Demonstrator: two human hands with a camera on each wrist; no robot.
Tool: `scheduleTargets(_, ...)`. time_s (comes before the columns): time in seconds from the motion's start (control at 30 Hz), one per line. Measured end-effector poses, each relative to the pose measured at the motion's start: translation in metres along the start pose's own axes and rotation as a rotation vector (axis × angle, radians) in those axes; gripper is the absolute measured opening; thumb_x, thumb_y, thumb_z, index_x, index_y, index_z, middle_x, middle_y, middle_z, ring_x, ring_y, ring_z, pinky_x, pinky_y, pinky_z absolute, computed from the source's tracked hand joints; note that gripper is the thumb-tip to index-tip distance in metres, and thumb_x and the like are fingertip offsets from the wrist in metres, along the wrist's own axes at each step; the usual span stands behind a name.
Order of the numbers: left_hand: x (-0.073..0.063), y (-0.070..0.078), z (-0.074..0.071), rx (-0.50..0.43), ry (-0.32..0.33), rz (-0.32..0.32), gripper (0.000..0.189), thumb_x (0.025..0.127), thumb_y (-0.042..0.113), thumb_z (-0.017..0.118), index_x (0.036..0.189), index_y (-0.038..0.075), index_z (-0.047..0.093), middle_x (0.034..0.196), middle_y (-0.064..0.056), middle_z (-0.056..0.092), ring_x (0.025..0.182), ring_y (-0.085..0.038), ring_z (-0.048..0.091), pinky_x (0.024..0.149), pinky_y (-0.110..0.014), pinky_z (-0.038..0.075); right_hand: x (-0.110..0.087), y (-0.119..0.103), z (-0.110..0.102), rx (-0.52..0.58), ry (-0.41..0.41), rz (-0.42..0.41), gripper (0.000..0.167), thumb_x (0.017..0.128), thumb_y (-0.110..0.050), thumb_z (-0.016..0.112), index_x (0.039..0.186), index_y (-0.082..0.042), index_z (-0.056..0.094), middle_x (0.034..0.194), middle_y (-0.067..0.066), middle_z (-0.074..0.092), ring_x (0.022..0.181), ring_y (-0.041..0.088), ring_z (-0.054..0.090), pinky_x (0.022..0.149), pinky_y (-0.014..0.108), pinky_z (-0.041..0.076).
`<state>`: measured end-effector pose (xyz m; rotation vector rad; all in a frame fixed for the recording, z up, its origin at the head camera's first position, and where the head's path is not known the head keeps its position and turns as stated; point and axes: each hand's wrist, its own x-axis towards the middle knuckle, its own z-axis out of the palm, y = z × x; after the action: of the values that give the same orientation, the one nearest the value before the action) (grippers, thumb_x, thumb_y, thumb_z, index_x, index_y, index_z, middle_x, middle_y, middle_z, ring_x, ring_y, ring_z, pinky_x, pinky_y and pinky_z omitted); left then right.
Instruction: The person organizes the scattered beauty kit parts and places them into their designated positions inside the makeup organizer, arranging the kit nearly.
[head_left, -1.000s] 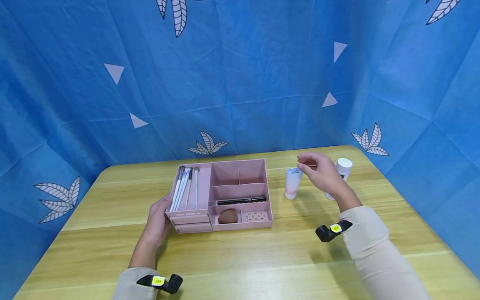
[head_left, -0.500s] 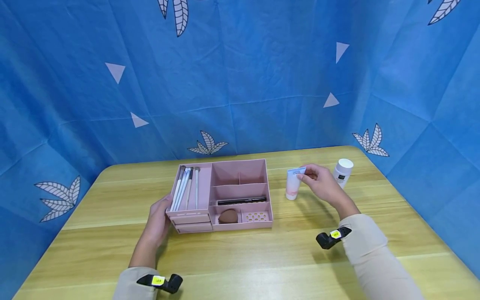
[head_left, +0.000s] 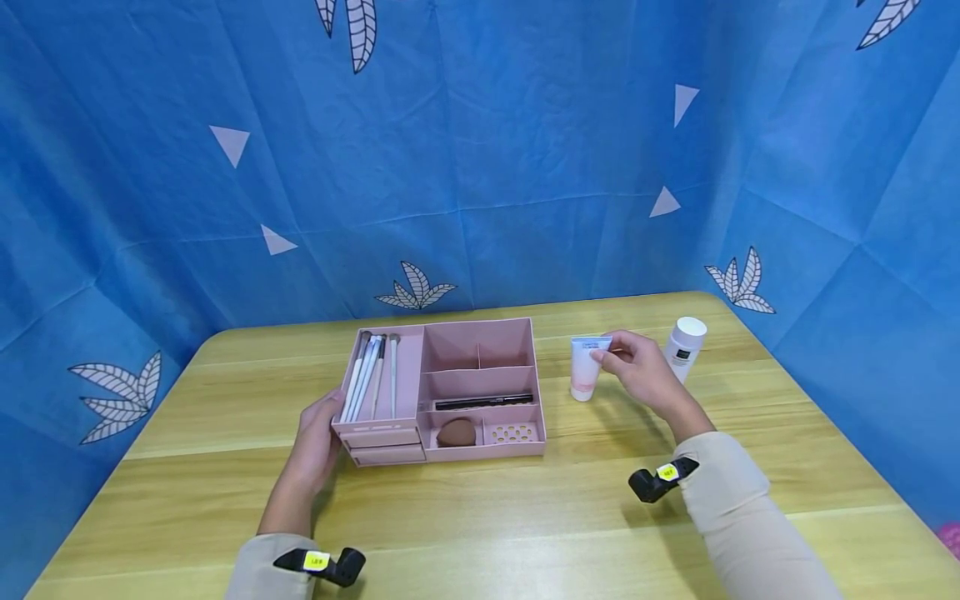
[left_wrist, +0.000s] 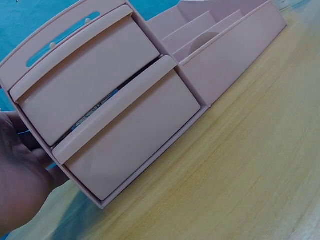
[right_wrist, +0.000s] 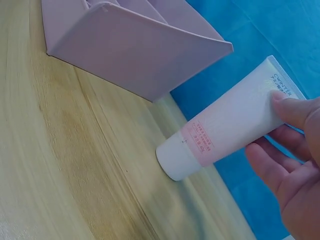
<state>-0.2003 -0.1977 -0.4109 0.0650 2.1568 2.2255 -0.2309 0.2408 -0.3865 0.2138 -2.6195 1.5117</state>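
My right hand (head_left: 643, 372) pinches a small white-and-pink squeeze tube (head_left: 584, 370) near its flat crimped end. The tube (right_wrist: 227, 125) stands on its white cap, tilted in the right wrist view, thumb on the near face and fingers behind. Left of it sits a pink cosmetics organizer (head_left: 483, 452) with compartments and two small drawers. Against the organizer's left side rests my left hand (head_left: 317, 433); in the left wrist view its fingers (left_wrist: 42, 156) reach along the side wall, tips partly hidden. Both drawers (left_wrist: 132, 132) are pushed in.
Makeup brushes (head_left: 363, 379) lie in the organizer's left top tray. A black pen-like stick (head_left: 483, 402) and a brown makeup sponge (head_left: 456, 432) occupy right-hand compartments. Behind my right hand stands a white-capped bottle (head_left: 686, 343). A blue patterned curtain (head_left: 480, 167) hangs behind the wooden table (head_left: 525, 525).
My right hand has come down slightly beside the tube and now pinches its upper end; the tube has turned a little. My left hand and the organizer stay put.
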Motion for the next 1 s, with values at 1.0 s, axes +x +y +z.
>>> scheduleTargets(1.0,0.001,0.001,0.000,0.009,-0.006,-0.003,0.050,0.102,0.025,0.028,0.140,-0.007,0.035,0.123,0.000,0.053,0.108,0.002,0.053,0.095,-0.014,0.043,0.015,-0.080,0.001,0.010,0.097,-0.166,0.028,0.093,-0.025,0.059,0.108,-0.002,0.063,0.106,0.014,0.062,0.091,0.023,0.061,0.083,0.035,0.056)
